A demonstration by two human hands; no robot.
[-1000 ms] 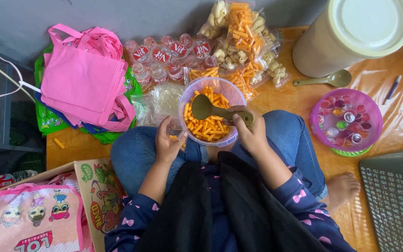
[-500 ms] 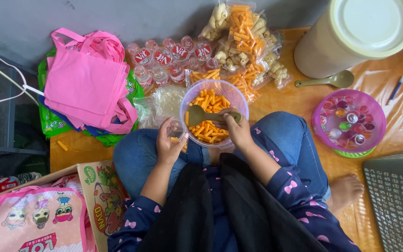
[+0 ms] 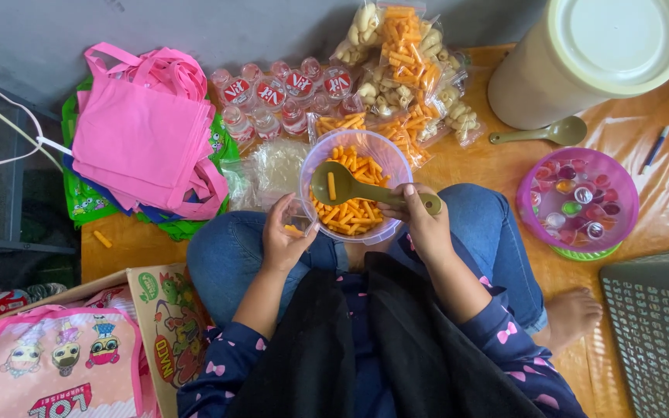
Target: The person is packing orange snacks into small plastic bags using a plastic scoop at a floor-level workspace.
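The right hand [image 3: 426,224] gripped an olive-green spoon [image 3: 361,187] by its handle end; the spoon lay nearly level, its long axis running left-right, bowl pointing left over the clear bowl [image 3: 387,156] of orange snack sticks [image 3: 350,213] on the lap. The left hand [image 3: 286,236] curled around a small clear bag [image 3: 297,222] (touching the bowl's left rim). Packed snack bags [image 3: 404,70] crowded the far edge; bare orange mat [image 3: 474,166] lay right.

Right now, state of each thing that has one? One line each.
Bowl: on the lap, part full of orange sticks.
Spoon: in the right hand, lifted over the bowl, one stick in it.
Small bag: in the left hand, mouth open.
Big tub: upright, lid on.
Spare spoon: lying on the floor, unused.
Pink bowl: holds jelly cups.
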